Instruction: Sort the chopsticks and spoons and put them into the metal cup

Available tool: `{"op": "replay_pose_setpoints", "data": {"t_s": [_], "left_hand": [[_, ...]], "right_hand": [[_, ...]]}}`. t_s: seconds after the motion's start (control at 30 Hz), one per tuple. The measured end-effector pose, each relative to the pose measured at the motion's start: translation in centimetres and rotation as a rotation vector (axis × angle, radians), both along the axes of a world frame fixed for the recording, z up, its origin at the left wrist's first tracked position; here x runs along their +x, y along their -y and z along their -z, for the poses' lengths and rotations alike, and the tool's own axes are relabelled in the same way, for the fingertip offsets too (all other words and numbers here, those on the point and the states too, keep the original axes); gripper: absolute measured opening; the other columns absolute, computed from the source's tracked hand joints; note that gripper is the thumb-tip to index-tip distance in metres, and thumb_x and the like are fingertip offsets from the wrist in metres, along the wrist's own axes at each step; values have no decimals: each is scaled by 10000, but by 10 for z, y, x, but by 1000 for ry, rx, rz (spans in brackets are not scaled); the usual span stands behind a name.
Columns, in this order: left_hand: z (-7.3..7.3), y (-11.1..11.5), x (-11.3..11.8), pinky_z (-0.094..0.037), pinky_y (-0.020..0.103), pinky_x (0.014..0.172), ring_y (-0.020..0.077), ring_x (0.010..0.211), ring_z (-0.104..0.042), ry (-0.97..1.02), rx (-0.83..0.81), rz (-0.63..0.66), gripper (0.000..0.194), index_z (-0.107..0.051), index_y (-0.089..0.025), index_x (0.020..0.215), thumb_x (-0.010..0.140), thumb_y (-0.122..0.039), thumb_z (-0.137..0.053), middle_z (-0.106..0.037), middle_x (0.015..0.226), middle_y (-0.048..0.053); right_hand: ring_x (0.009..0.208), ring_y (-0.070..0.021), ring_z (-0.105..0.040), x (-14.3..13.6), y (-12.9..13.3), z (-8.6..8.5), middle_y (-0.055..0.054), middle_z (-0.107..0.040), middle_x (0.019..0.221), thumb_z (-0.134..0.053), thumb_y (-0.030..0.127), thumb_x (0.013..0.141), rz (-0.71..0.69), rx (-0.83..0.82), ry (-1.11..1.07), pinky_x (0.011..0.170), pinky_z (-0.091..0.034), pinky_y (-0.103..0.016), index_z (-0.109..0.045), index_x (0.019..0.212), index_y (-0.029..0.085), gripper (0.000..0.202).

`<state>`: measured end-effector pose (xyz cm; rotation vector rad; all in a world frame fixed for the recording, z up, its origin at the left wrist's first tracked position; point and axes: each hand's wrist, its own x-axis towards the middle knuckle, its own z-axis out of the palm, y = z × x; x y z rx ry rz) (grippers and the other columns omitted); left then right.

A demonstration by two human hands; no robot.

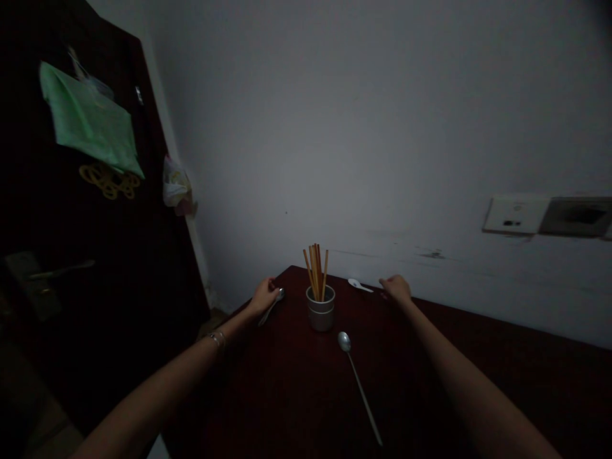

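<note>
The left hand (264, 298) is at the small spoon (271, 308), near the left edge of the desk (287, 382); the hand hides part of the contact, so I cannot tell whether the fingers grip it or only lie against it. The right hand (396, 289) is released, its fingers loosely bent and parted with nothing showing between them, just beside the white spoon (359, 285) but apart from it.

The likeliest slip is on the left: a careless push outward could send the small spoon over the edge, since little desk lies beyond it. The white spoon lies close to the wall (335, 159), which leaves scant room for fingers behind it; a grab there could nudge it along instead of lifting it.

Between the hands stands the cup (321, 315), upright, with chopsticks (316, 271) rising well above its rim. That makes it look top-heavy, so a wrist or sleeveless forearm sweeping inward could tip it and scatter them. The long spoon (358, 381) lies in front, its handle toward the person, where a dragging arm could catch it. Dim light might spoil aim too.
</note>
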<state>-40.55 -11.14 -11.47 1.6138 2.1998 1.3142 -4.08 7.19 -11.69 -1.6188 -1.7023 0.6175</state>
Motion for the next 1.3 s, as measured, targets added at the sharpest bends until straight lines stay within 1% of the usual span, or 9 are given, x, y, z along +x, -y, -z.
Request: {"op": "replay_pose_setpoints", "data": {"t_s": [0.07, 0.2, 0.33, 0.4, 0.6, 0.8, 0.97, 1.13, 1.3], "left_hand": [[-18, -10, 16, -420, 219, 617, 135, 706, -565, 139, 63, 78, 393, -520, -117, 1070, 708, -264, -568, -599, 813, 48], [-44, -30, 56, -422, 207, 549, 122, 652, -576, 425, 18, 293, 452, -520, -106, 1042, 662, -306, -661, -623, 819, 65], [-49, -38, 85, -419, 193, 524, 111, 591, -581, 561, 17, 380, 529, -507, -83, 1061, 607, -237, -730, -642, 735, 66], [-50, -38, 92, -406, 183, 496, 92, 524, -557, 577, 27, 396, 456, -542, -78, 1005, 609, -208, -727, -632, 649, 39], [-49, -37, 97, -325, 154, 402, 45, 383, -448, 604, -20, 364, 131, -597, -98, 696, 627, -159, -690, -547, 466, -30], [-47, -43, 98, -392, 172, 450, 75, 450, -520, 573, 21, 251, 153, -605, -102, 665, 592, -167, -722, -592, 511, -2], [-57, -41, 102, -428, 193, 469, 95, 462, -544, 604, 56, 216, 143, -598, -99, 662, 597, -157, -713, -598, 517, 16], [-82, -37, 105, -470, 218, 538, 89, 491, -557, 616, 150, 219, 74, -565, -104, 634, 626, -56, -621, -601, 565, 15], [-139, -27, 99, -511, 285, 658, 100, 549, -585, 645, 304, 273, 94, -573, -80, 701, 622, -75, -623, -611, 620, 25]], "right_hand": [[640, -194, -649, -11, 5, -22, -120, -664, 684, -556, 269, 710, 25, 47, -54, 520, -467, -229, -592, 838, 110, 207], [662, -147, -632, -56, 34, -57, -93, -668, 837, -569, 247, 693, -281, -66, -299, 530, -470, -211, -596, 875, 140, 213], [714, -127, -629, -99, 65, -64, -62, -673, 873, -577, 249, 689, -718, -289, -541, 582, -480, -196, -616, 801, 161, 147], [674, -126, -625, -114, 73, -61, -60, -682, 801, -587, 194, 665, -799, -330, -584, 583, -478, -197, -629, 783, 148, 134], [555, -121, -597, -135, 71, -51, -26, -664, 598, -601, 54, 591, -571, -182, -559, 559, -469, -202, -660, 717, 105, 148], [527, -106, -578, -133, 75, -52, -8, -649, 551, -644, 75, 587, -523, -120, -562, 546, -461, -193, -647, 613, 107, 42], [522, -107, -582, -128, 81, -63, -11, -648, 559, -645, 87, 615, -503, -84, -607, 528, -467, -194, -635, 614, 114, 29], [558, -105, -608, -119, 85, -87, -20, -660, 632, -604, 101, 683, -474, -51, -704, 570, -506, -210, -607, 670, 128, 30], [621, -100, -626, -88, 88, -141, -15, -654, 654, -604, 100, 701, -497, 82, -973, 642, -532, -232, -603, 737, 121, 42]]}}
